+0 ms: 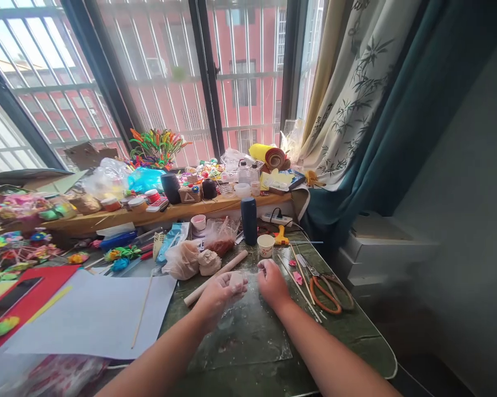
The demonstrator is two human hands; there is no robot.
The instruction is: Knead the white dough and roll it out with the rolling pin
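My left hand (220,293) curls around a small pale piece of clay (236,279), which rests across its fingers, palm side up. Just to the right, my right hand (274,284) is closed with its fingers bent inward; whatever they may hold is hidden. Both hands are above a transparent plastic sheet (248,336) dusted with white bits. Behind the left hand lies a wooden rolling pin (194,295), set at a slant. A lump of pale clay (209,263) sits beyond it, beside a plastic bag of clay (182,260). A paper cup (266,246) stands behind the right hand.
Scissors with orange handles (326,292) and thin wooden sticks (302,275) lie to the right. A dark cylinder (249,220) and a yellow glue gun (281,236) are at the back. White paper (103,309) covers the left side. The windowsill (207,207) is crowded with craft supplies.
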